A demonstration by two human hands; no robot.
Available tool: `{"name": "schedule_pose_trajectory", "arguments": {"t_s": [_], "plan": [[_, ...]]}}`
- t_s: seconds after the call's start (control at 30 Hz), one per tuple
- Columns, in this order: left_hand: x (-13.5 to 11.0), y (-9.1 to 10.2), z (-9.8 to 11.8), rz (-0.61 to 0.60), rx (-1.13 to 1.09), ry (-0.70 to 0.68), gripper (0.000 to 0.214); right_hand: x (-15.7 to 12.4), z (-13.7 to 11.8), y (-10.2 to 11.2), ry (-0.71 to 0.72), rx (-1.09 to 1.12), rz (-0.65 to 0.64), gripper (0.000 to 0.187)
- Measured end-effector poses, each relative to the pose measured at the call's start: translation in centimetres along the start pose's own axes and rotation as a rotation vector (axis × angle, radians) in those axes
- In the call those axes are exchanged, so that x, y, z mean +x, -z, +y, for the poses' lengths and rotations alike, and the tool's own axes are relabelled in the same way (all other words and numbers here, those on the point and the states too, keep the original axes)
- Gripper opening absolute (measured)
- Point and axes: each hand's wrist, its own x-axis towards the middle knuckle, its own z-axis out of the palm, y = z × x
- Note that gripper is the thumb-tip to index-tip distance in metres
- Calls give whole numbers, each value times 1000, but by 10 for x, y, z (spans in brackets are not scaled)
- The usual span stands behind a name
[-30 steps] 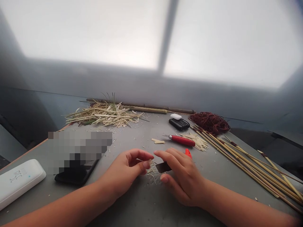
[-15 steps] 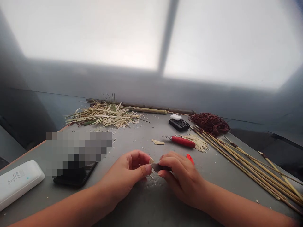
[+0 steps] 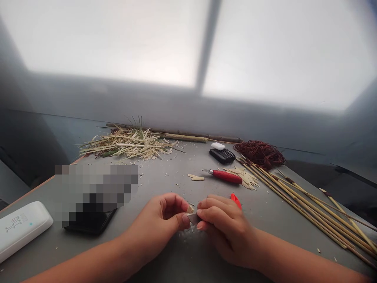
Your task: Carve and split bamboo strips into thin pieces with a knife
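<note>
Close to the front of the grey table, my left hand (image 3: pixel 166 218) pinches a small pale bamboo strip (image 3: pixel 191 209) between thumb and fingers. My right hand (image 3: pixel 225 224) is closed round a knife whose short grey blade (image 3: pixel 193 218) sticks out past the fingertips. The blade lies against the strip, near my left thumb. Its handle is hidden in my palm. A red piece (image 3: pixel 235 200) shows just behind my right hand; whether it belongs to the knife I cannot tell. Thin pale shavings (image 3: pixel 192 227) hang or lie below the fingertips.
Beyond my hands lie a red-handled craft knife (image 3: pixel 226 176), cut strips (image 3: pixel 196 177) and pointed slips (image 3: pixel 246 177). Bamboo shavings (image 3: pixel 132 143) heap at back left. Long thin sticks (image 3: pixel 303 200) and brown cord (image 3: pixel 260 153) lie right; a phone (image 3: pixel 91 224) and white device (image 3: pixel 25 228) left.
My right hand has tilted the knife slightly, and its blade has shifted a little down along the strip. The left hand keeps its pinch. The whole view has shifted slightly.
</note>
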Motion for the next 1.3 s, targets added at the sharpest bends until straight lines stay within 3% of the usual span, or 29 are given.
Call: {"name": "schedule_pose_trajectory", "arguments": {"t_s": [0.27, 0.7, 0.97, 1.3], "plan": [[-1, -4, -3, -6, 75, -29, 10, 0, -2, 0, -6, 68, 0, 12], [-3, -6, -7, 99, 215, -84, 5, 4, 2, -1, -53, 46, -110, 18], [0, -3, 2, 63, 84, -38, 15, 2, 3, -6, -164, 25, 70, 12], [0, -3, 5, -4, -81, 66, 35, 5, 2, -5, -83, 15, 81, 18]]}}
